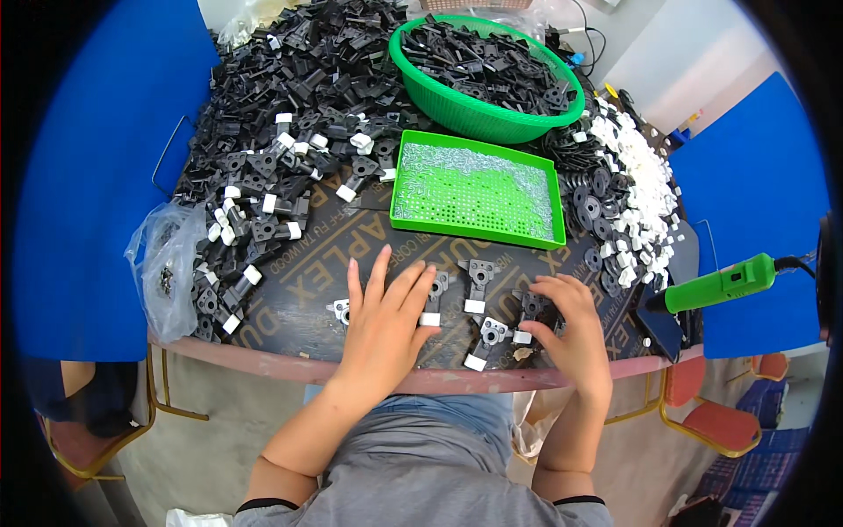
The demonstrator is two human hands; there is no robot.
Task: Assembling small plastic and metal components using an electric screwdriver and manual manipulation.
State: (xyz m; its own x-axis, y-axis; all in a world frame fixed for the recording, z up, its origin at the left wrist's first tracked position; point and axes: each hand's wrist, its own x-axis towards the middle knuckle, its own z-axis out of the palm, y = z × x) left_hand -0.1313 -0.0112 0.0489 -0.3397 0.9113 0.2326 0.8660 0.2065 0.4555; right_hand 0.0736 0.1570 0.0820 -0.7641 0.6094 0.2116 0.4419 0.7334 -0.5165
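Observation:
My left hand (385, 318) lies palm down with its fingers spread over the near side of the table. One black plastic part with a white cap (429, 318) sits by its index finger and thumb, and a part with a pale face (340, 310) shows at its other side. My right hand (575, 329) curls its fingers and thumb around another black plastic part (532, 305); its fingertips partly hide it. Between the hands lie a white-capped black part (479, 279) and, nearer me, one with a silvery round face (493, 332).
Black parts (307, 70) heap at the back left. A green basket (421, 92) of black parts stands behind a green tray (558, 230) of small metal pieces. White caps (645, 176) and black discs (590, 208) pile at right, near a green-handled tool (724, 283). A plastic bag (167, 272) lies left.

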